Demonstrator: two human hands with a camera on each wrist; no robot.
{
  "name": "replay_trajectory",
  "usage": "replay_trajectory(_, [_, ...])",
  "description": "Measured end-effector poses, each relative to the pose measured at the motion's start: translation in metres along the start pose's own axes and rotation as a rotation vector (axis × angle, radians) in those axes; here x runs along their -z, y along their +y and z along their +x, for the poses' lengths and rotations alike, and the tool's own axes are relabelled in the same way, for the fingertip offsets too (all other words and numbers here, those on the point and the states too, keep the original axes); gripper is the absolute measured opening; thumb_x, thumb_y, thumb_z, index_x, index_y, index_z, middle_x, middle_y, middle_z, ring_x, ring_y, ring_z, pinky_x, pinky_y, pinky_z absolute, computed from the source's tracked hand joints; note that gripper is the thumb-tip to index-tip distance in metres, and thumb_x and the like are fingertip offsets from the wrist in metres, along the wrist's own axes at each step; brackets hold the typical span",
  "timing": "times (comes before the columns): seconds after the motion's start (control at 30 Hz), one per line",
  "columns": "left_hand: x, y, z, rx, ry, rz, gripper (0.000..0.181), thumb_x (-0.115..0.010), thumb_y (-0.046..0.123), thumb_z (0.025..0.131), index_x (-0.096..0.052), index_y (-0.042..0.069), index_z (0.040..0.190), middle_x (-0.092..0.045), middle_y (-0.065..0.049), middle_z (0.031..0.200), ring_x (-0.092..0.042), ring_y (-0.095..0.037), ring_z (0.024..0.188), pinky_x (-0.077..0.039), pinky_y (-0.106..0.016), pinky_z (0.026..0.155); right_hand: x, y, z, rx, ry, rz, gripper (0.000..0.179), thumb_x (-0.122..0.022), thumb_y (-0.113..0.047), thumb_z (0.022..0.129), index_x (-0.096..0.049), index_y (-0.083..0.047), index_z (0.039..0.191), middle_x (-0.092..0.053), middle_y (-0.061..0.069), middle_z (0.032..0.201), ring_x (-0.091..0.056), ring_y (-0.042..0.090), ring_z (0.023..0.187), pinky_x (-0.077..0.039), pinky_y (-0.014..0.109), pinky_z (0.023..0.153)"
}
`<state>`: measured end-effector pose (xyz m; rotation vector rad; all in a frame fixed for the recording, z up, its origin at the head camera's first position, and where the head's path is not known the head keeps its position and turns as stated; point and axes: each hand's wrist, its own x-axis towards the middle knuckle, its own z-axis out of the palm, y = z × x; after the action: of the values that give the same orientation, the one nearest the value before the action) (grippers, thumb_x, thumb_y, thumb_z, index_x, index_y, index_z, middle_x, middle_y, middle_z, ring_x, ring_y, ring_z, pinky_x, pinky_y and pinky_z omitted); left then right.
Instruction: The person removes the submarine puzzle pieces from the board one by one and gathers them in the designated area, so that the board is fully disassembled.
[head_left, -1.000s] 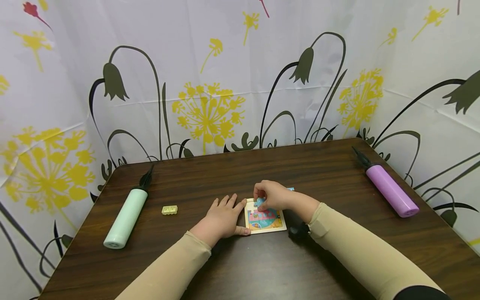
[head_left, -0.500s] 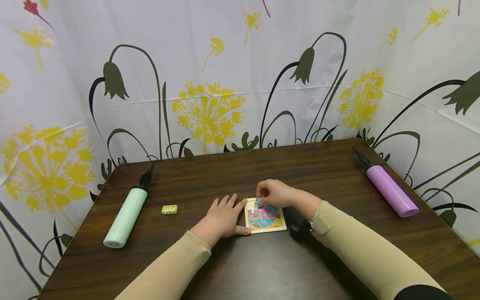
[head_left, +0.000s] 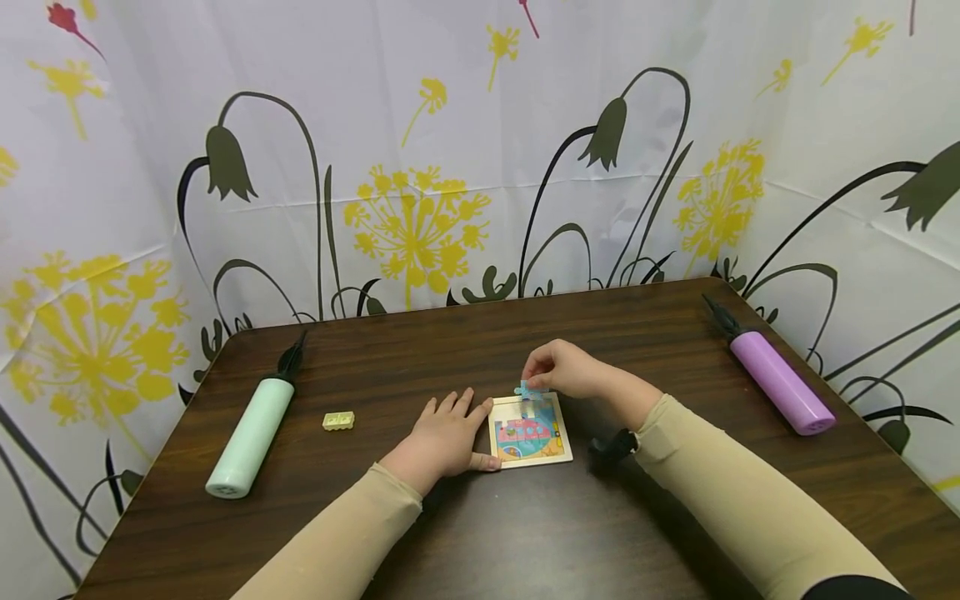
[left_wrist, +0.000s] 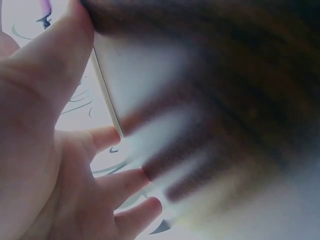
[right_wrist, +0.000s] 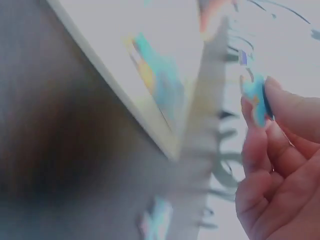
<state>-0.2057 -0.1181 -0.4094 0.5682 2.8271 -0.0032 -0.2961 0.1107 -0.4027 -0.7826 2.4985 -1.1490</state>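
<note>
A square jigsaw puzzle [head_left: 528, 437] in a pale wooden frame lies on the table, with pink, blue and yellow pieces in it and bare backing along its upper part. My left hand [head_left: 444, 437] rests on the table with fingers spread, its thumb and index finger against the frame's left side. Above the frame's far edge, my right hand [head_left: 570, 371] pinches a light blue puzzle piece [head_left: 531, 391] between thumb and fingers. The right wrist view shows this puzzle piece [right_wrist: 256, 100] tilted at the fingertips, apart from the frame.
A small blurred blue and pink piece [right_wrist: 157, 220] lies on the table beyond the frame. On the left are a pale yellow toy block [head_left: 339, 421] and a mint green hand pump [head_left: 253, 435]. A purple hand pump [head_left: 782, 382] lies at the right. A flowered curtain hangs behind the table.
My right hand has lifted the blue puzzle piece from over the puzzle's upper left part, moving it slightly up and to the right. My left hand has stayed in place.
</note>
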Motion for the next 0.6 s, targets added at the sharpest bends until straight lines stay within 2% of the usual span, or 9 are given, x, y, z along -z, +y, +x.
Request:
replay_trajectory(0.17, [-0.002, 0.001, 0.000, 0.000, 0.003, 0.015, 0.096, -0.063, 0.070, 0.081, -0.034, 0.017, 0.156, -0.029, -0.018, 0.157, -0.028, -0.039, 0.143, -0.023, -0.058, 0.112, 0.041, 0.021, -0.016, -0.049, 0.096, -0.021, 0.011, -0.074, -0.010, 0.089, -0.068, -0.005, 0.081, -0.062, 0.002, 0.072, -0.051, 0.017, 0.067, -0.044, 0.032, 0.062])
replay_trajectory(0.33, [-0.002, 0.001, 0.001, -0.003, 0.004, 0.016, 0.096, -0.063, 0.069, 0.081, -0.034, 0.017, 0.156, -0.029, -0.018, 0.157, -0.028, -0.039, 0.143, -0.023, -0.058, 0.112, 0.076, 0.055, -0.040, -0.162, 0.101, -0.069, 0.014, -0.074, -0.009, 0.089, -0.067, -0.003, 0.079, -0.059, 0.000, 0.072, -0.048, 0.018, 0.071, -0.040, 0.033, 0.065])
replay_trajectory(0.47, [0.000, 0.001, -0.001, -0.001, 0.002, 0.013, 0.096, -0.063, 0.069, 0.081, -0.034, 0.016, 0.156, -0.029, -0.018, 0.157, -0.028, -0.039, 0.143, -0.023, -0.058, 0.112, 0.086, 0.076, -0.054, -0.215, 0.071, -0.057, 0.015, -0.074, -0.008, 0.089, -0.068, 0.001, 0.079, -0.059, 0.000, 0.072, -0.047, 0.017, 0.072, -0.039, 0.033, 0.067])
replay_trajectory(0.6, [0.000, 0.002, -0.001, 0.002, -0.002, 0.016, 0.096, -0.063, 0.069, 0.081, -0.033, 0.017, 0.156, -0.029, -0.018, 0.158, -0.028, -0.038, 0.143, -0.023, -0.058, 0.112, 0.084, 0.090, -0.059, -0.204, 0.080, -0.048, 0.014, -0.074, -0.009, 0.089, -0.069, 0.002, 0.083, -0.062, -0.001, 0.073, -0.049, 0.015, 0.071, -0.041, 0.033, 0.067])
